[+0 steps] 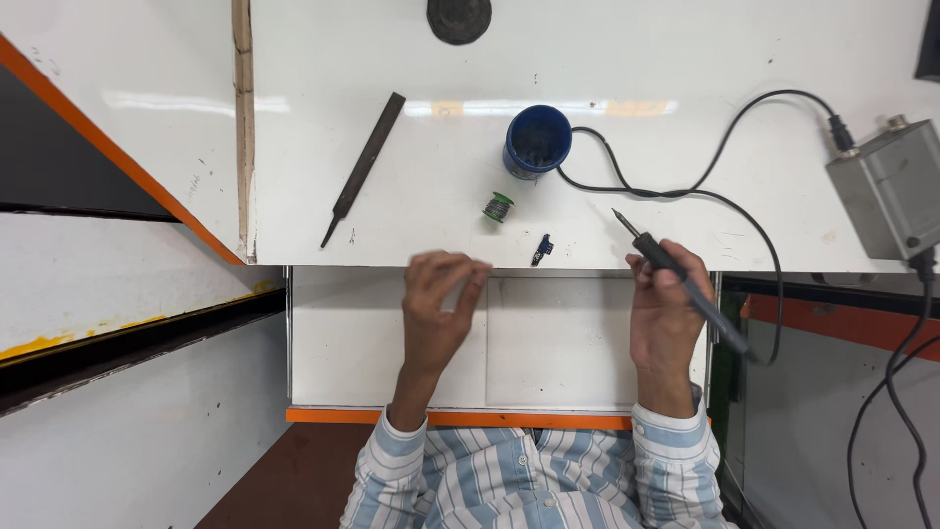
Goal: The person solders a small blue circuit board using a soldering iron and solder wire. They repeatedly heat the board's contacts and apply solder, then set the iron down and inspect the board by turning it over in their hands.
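Observation:
My right hand (666,313) grips a black soldering iron (681,279) like a pen, its metal tip pointing up-left over the white table. My left hand (438,304) is raised at the table's front edge with its fingertips pinched together; a thin strand of wire seems to run between them, but it is too fine to be sure. A small blue component (542,249) lies on the table edge between the two hands. A little spool of solder wire (497,207) sits just beyond it, and a round blue tin (538,141) stands behind that.
A black metal file (364,167) lies diagonally at the left. The iron's black cable (685,191) loops across the table to a grey box (886,191) at the right. A dark round object (458,18) sits at the far edge. An orange-edged panel is lower left.

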`<control>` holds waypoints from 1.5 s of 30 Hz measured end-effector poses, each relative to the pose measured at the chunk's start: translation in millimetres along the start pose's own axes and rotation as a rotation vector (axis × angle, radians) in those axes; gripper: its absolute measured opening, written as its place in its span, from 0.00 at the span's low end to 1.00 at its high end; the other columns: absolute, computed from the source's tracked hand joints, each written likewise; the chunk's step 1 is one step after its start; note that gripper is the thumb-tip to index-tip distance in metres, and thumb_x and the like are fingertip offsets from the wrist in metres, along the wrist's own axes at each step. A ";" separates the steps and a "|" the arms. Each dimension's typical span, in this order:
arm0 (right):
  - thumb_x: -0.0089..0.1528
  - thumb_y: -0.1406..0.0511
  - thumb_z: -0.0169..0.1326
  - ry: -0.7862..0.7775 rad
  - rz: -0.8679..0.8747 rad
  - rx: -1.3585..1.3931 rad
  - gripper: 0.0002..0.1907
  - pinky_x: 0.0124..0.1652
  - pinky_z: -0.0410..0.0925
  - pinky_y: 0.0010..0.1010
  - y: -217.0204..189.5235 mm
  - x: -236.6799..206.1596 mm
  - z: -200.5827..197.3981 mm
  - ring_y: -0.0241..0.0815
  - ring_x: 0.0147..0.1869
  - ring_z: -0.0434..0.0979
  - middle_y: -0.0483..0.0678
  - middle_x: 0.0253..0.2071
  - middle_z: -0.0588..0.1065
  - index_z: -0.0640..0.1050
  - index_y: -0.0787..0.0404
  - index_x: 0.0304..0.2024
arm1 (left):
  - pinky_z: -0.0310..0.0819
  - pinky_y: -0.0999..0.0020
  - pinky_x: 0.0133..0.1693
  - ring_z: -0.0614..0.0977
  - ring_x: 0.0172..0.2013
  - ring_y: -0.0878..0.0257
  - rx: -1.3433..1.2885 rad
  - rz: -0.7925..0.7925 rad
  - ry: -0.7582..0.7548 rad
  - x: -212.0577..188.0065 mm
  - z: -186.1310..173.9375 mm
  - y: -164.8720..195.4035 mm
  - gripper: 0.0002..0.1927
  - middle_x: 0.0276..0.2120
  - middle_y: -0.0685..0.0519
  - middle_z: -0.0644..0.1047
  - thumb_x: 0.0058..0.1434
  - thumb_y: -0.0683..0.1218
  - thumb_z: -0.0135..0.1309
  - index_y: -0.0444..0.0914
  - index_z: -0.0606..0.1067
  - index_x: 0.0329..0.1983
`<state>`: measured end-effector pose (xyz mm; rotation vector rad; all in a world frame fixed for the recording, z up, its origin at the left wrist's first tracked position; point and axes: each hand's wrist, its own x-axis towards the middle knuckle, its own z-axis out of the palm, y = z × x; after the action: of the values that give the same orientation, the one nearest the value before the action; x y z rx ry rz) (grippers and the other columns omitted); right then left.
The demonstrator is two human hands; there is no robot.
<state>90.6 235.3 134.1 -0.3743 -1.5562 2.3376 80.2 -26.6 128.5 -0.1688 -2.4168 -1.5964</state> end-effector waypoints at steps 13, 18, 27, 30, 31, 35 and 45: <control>0.67 0.69 0.64 -0.211 -0.370 -0.295 0.09 0.41 0.74 0.21 -87.8 36.7 139.9 0.35 0.42 0.79 0.44 0.38 0.76 0.77 0.63 0.46 | 0.62 0.55 0.56 0.76 0.41 0.56 0.034 -0.086 -0.204 -67.5 8.7 -11.5 0.05 0.31 0.54 0.79 0.53 0.45 0.66 0.39 0.82 0.29; 0.69 0.71 0.65 -0.572 -0.721 -0.700 0.11 0.50 0.74 0.25 -79.3 92.3 241.4 0.38 0.51 0.80 0.49 0.47 0.78 0.77 0.67 0.51 | 0.64 0.56 0.55 0.76 0.41 0.54 0.015 -0.138 -0.199 -63.0 -2.6 -15.2 0.09 0.29 0.53 0.78 0.54 0.45 0.66 0.37 0.78 0.25; 0.67 0.70 0.66 -0.733 -1.027 -1.114 0.10 0.37 0.73 0.32 -62.8 115.3 331.0 0.45 0.40 0.80 0.52 0.42 0.79 0.79 0.66 0.48 | 0.60 0.53 0.59 0.76 0.44 0.53 0.031 -0.164 -0.210 -51.1 -15.6 -26.1 0.07 0.31 0.51 0.79 0.57 0.45 0.63 0.37 0.78 0.29; 0.67 0.69 0.66 -0.755 -1.110 -1.192 0.09 0.41 0.73 0.35 -59.3 118.1 340.6 0.48 0.41 0.79 0.52 0.42 0.78 0.79 0.67 0.46 | 0.58 0.52 0.60 0.75 0.46 0.51 0.034 -0.157 -0.201 -49.3 -15.1 -31.3 0.08 0.34 0.50 0.79 0.61 0.47 0.59 0.37 0.79 0.32; 0.66 0.69 0.65 -0.764 -1.153 -1.205 0.09 0.43 0.73 0.36 -58.2 118.8 342.8 0.49 0.44 0.79 0.53 0.42 0.78 0.79 0.67 0.45 | 0.58 0.52 0.60 0.75 0.47 0.51 0.035 -0.156 -0.195 -50.1 -15.4 -32.3 0.08 0.34 0.49 0.79 0.62 0.47 0.58 0.37 0.79 0.33; 0.67 0.68 0.64 -0.826 -1.159 -1.253 0.09 0.47 0.74 0.36 -53.7 121.8 352.5 0.48 0.47 0.79 0.52 0.44 0.78 0.79 0.66 0.45 | 0.59 0.53 0.59 0.74 0.46 0.51 0.023 -0.184 -0.201 -49.3 -16.6 -36.4 0.10 0.36 0.49 0.79 0.65 0.48 0.55 0.36 0.79 0.35; 0.68 0.66 0.64 -0.902 -1.109 -1.277 0.10 0.45 0.75 0.37 -50.4 121.4 361.5 0.48 0.46 0.80 0.53 0.44 0.77 0.79 0.67 0.47 | 0.62 0.55 0.55 0.74 0.45 0.53 0.008 -0.200 -0.220 -48.7 -17.6 -42.0 0.11 0.37 0.49 0.78 0.66 0.48 0.54 0.35 0.79 0.36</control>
<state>-152.7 -4.3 311.4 1.1561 -2.4606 0.4211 120.1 -57.6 85.0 -0.1083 -2.6805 -1.7335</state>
